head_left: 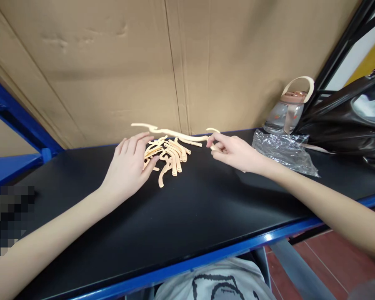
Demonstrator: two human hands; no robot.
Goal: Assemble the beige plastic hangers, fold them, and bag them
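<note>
A heap of pale beige curved strips [176, 156], some forked like twigs, lies on the black tabletop. My left hand [128, 160] rests at the heap's left side, thumb and fingers apart around its edge; its fingertips are partly hidden among the strips. Behind the heap runs a long, wavy beige branch-like piece [178, 134], raised at its left end. My right hand [233, 152] pinches the right end of this piece between thumb and fingers. Short beige ends stick out around the right-hand fingers, and I cannot tell how they join.
A brown cardboard panel [118, 75] stands behind the black table [175, 225], which has a blue edge. To the right are crumpled clear plastic wrap [283, 152], a clear bottle with a handle [286, 110] and a dark bag [337, 118]. A dark pixelated patch covers the far left.
</note>
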